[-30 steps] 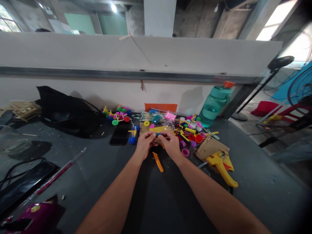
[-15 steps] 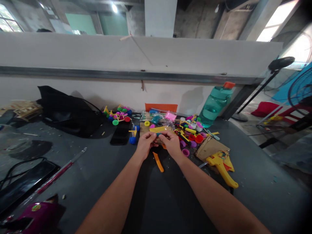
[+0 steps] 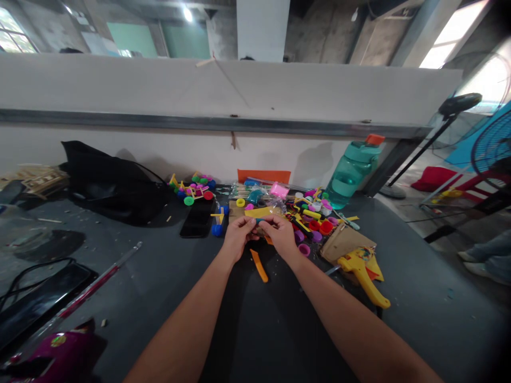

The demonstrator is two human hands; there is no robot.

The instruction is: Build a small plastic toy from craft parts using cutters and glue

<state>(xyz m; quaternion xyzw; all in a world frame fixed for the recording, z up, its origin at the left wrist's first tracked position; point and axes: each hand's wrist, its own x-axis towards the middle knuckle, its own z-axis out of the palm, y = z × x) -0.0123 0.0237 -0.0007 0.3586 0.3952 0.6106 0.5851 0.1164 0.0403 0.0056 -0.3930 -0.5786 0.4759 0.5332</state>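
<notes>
My left hand (image 3: 238, 237) and my right hand (image 3: 280, 234) meet over the middle of the dark table, fingertips close together. Both are closed on a small teal piece (image 3: 259, 220); its kind cannot be made out, as the fingers cover most of it. Below the hands lies a tool with orange handles (image 3: 259, 266), its head hidden in shadow under them. Just behind my fingers is a yellow strip (image 3: 257, 211). Purple and red bottle caps (image 3: 326, 228) lie to the right of my right hand. Left of my left hand stands a small blue-wheeled assembly (image 3: 217, 229).
A yellow glue gun (image 3: 365, 276) lies at right beside brown cardboard (image 3: 343, 242). Behind it stands a teal water bottle (image 3: 351, 173). A black phone (image 3: 196, 219), a black bag (image 3: 115, 186) and a pile of colourful wheeled pieces (image 3: 195, 189) are at left. A purple tool (image 3: 59, 351) lies near left.
My hands stay almost in place, with the teal piece still between the fingers. At the far right, a person's legs and shoes have come into view on the floor.
</notes>
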